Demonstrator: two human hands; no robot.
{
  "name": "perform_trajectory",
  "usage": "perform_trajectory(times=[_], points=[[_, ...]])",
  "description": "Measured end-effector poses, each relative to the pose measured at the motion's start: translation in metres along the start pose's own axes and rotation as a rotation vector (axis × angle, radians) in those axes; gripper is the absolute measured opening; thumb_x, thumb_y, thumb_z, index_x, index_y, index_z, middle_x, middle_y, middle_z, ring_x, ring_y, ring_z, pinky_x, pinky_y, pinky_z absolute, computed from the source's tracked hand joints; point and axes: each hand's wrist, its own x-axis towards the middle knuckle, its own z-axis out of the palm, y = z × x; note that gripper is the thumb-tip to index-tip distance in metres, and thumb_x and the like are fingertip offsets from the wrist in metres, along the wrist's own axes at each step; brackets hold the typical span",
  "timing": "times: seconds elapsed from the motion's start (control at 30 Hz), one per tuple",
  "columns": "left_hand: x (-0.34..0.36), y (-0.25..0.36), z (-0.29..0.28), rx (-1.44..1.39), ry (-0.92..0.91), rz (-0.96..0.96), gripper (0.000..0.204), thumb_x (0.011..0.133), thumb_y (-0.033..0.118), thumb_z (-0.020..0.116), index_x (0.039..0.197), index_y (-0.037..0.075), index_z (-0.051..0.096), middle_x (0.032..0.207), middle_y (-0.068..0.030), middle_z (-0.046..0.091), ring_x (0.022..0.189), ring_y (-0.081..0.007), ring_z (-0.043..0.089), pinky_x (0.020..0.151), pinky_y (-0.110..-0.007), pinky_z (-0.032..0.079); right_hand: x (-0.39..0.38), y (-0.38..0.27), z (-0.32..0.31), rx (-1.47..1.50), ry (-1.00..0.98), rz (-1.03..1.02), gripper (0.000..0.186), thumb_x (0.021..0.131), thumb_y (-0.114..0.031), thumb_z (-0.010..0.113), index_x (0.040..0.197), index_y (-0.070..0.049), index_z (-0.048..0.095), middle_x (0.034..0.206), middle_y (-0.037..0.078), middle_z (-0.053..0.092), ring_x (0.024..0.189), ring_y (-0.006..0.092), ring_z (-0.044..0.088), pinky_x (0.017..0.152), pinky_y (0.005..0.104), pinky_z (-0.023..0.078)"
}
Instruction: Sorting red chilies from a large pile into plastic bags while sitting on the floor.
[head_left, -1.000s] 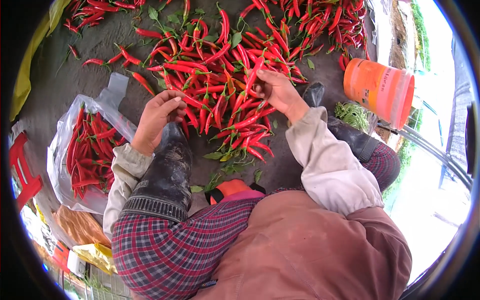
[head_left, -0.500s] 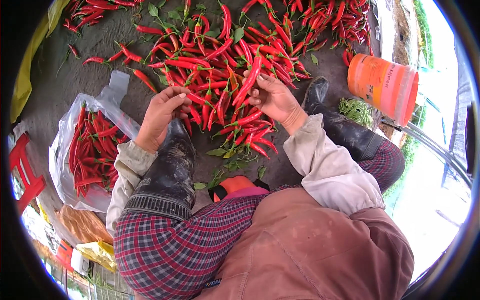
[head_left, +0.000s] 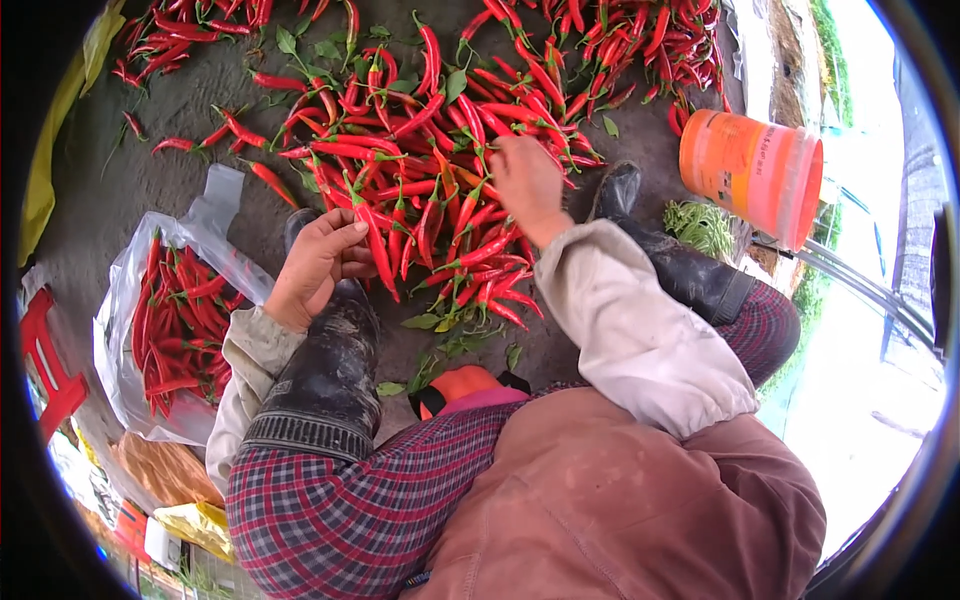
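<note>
A heap of long red chili peppers (head_left: pixel 420 150) with green stems lies on the dark ground between my boots. My left hand (head_left: pixel 318 258), at the heap's near left edge, pinches a red chili pepper (head_left: pixel 375 244), its stem end pointing away from me. Over the right part of the heap, my right hand (head_left: pixel 528 185) reaches down among the peppers. Its fingers are blurred and partly hidden, so I cannot make out a hold. Left of my left boot, a clear plastic bag (head_left: pixel 118 325) stands open with many red chili peppers (head_left: pixel 190 320) inside.
An orange bucket (head_left: pixel 740 160) tilts on its side at the right. More peppers (head_left: pixel 660 50) lie at the far right. My black boots (head_left: pixel 325 370) flank the heap. A red plastic piece (head_left: pixel 50 360) and a yellow sheet (head_left: pixel 60 140) are at the left.
The pepper that my right hand held up is gone from it, and a pepper is now in my left hand. My right hand has moved down onto the heap.
</note>
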Motion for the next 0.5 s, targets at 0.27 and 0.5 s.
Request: perform_trajectory(times=[0.27, 0.5], points=[[0.005, -0.007, -0.002, -0.064, -0.03, 0.013, 0.014, 0.096, 0.01, 0.052, 0.109, 0.006, 0.056, 0.095, -0.0047, 0.068, 0.076, -0.0153, 0.069, 0.07, -0.031, 0.058, 0.032, 0.029, -0.004, -0.169, -0.273, 0.04, 0.023, 0.087, -0.03, 0.067, 0.088, -0.007, 0.067, 0.088, 0.009, 0.063, 0.076, 0.0246, 0.064, 0.066, 0.0387, 0.052], [0.006, -0.005, -0.003, -0.114, -0.073, 0.059, 0.021, 0.095, 0.012, 0.051, 0.115, 0.005, 0.054, 0.1, -0.0075, 0.068, 0.085, -0.0189, 0.069, 0.076, -0.035, 0.058, 0.003, -0.007, -0.052, 1.453, -0.684, 0.849, 0.029, 0.094, -0.031, 0.063, 0.097, -0.003, 0.07, 0.071, -0.004, 0.054, 0.056, 0.0058, 0.047, 0.048, 0.0218, 0.037]])
